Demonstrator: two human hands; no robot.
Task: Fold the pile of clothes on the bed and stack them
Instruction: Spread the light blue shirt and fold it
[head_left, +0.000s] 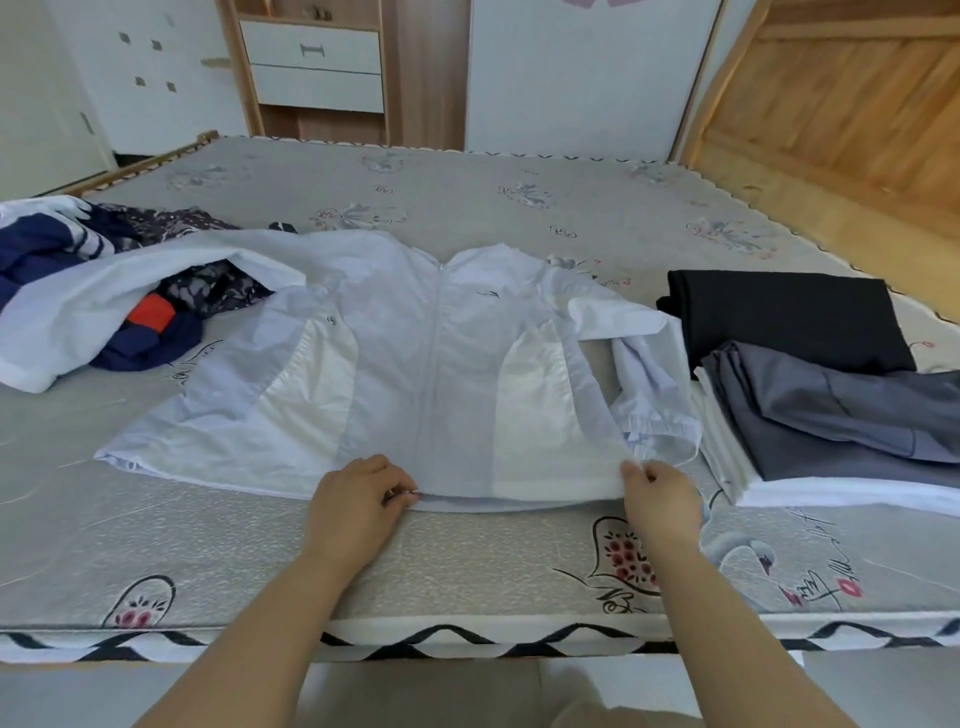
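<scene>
A pale lilac zip jacket (431, 364) lies spread front-up on the grey patterned mattress (467, 561), collar away from me. My left hand (358, 501) pinches its bottom hem near the zip. My right hand (660, 493) pinches the hem at the jacket's right corner. The jacket's left sleeve drapes over a loose pile of dark blue, floral and orange clothes (156, 312) at the left. Its right sleeve is bunched beside the body. A stack of folded grey and white clothes (841, 431) sits at the right, with a folded black garment (784, 317) behind it.
The mattress edge with a black zigzag trim (467, 639) runs just in front of me. A wooden headboard (841, 104) rises at the far right. White drawers in a wooden frame (317, 67) stand beyond the bed.
</scene>
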